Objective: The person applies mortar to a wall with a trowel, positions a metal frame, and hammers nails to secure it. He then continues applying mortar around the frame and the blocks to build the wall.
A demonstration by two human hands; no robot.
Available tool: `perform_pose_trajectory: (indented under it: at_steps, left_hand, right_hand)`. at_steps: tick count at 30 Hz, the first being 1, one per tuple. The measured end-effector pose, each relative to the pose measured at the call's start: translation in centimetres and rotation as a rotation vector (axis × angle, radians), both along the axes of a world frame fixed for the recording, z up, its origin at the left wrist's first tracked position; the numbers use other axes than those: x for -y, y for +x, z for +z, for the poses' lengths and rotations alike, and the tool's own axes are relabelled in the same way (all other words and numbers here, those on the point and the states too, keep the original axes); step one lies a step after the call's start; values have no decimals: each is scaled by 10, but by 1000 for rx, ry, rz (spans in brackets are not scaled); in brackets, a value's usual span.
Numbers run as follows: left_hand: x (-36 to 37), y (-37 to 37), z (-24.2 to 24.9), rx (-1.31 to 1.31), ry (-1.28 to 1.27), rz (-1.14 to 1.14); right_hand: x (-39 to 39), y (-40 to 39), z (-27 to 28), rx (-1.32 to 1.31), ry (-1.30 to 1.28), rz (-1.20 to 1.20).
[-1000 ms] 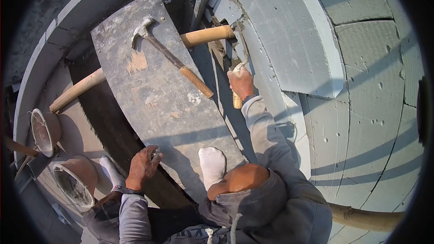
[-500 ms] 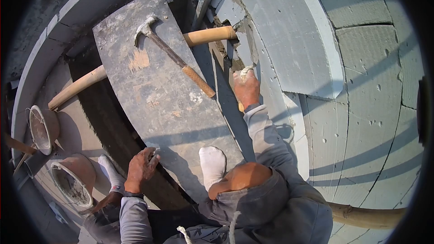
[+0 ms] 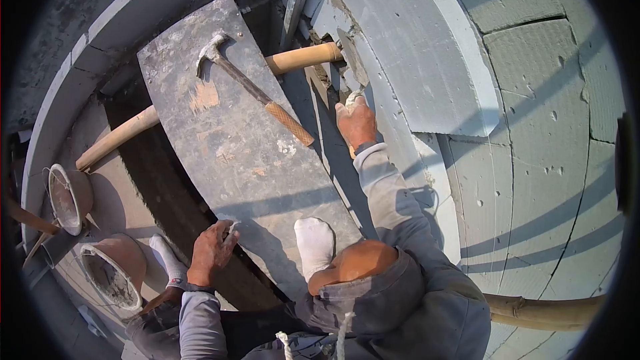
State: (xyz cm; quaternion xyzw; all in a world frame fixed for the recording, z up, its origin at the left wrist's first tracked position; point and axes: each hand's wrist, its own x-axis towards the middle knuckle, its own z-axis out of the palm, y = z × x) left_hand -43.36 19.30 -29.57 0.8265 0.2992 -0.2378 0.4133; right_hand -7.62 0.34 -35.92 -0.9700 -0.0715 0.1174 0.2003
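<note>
My right hand (image 3: 357,123) is closed round the handle of a trowel (image 3: 351,60). Its grey blade lies against the ragged gap along the block wall, and the wooden handle end shows below my fist. Something whitish covers part of my fingers there. My left hand (image 3: 212,253) is curled over the lower left edge of a worn board (image 3: 253,167). A small whitish bit shows at its fingertips, too small to name. On the board rests a claw hammer (image 3: 247,83) with a textured tan grip, touched by neither hand.
Bamboo poles (image 3: 303,59) pass under the board. Two buckets (image 3: 115,273) stand at lower left, the nearer with grey mortar inside. A dark gap (image 3: 163,180) runs beside the board. Pale blocks (image 3: 540,93) fill the right, crossed by a thin line. My socked foot (image 3: 313,243) is on the board.
My right hand and the trowel have shifted slightly left and up along the gap, and the blade's angle has changed. My left hand stays curled near the board edge. The view has shifted a little.
</note>
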Motion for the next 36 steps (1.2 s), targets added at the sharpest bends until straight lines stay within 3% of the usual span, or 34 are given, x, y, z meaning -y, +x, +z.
perform_pose_trajectory:
  at_steps: [4, 6, 7, 11, 20, 22, 26, 28, 30, 32, 36]
  left_hand:
    - [0, -1, -2, 17, 1, 3]
    - [0, -2, -1, 12, 2, 3]
    - [0, -1, -1, 10, 2, 4]
    - [-1, -1, -1, 0, 5, 17]
    - [-3, -2, 1, 8, 3, 4]
    - [-3, -8, -1, -16, -14, 25]
    - [-2, -7, -4, -15, -2, -5]
    - [-2, -1, 0, 10, -5, 7]
    - [-2, 4, 1, 16, 8, -1]
    - [-2, 3, 1, 15, 8, -11]
    - [-1, 6, -2, 12, 0, -28]
  right_hand:
    - [5, 8, -5, 46, 122, 76]
    - [8, 18, -4, -392, 453, -40]
    - [9, 20, -12, -428, 612, -97]
    - [11, 12, -14, -528, 828, -214]
    - [6, -24, -8, -323, 739, -238]
    - [6, -22, -16, -319, 647, -244]
    - [6, 6, -44, 36, 279, 37]
    - [1, 10, -11, 0, 210, 26]
    - [12, 17, -19, -128, 347, -53]
    - [9, 3, 10, 21, 308, -33]
    - [16, -8, 22, 21, 337, -59]
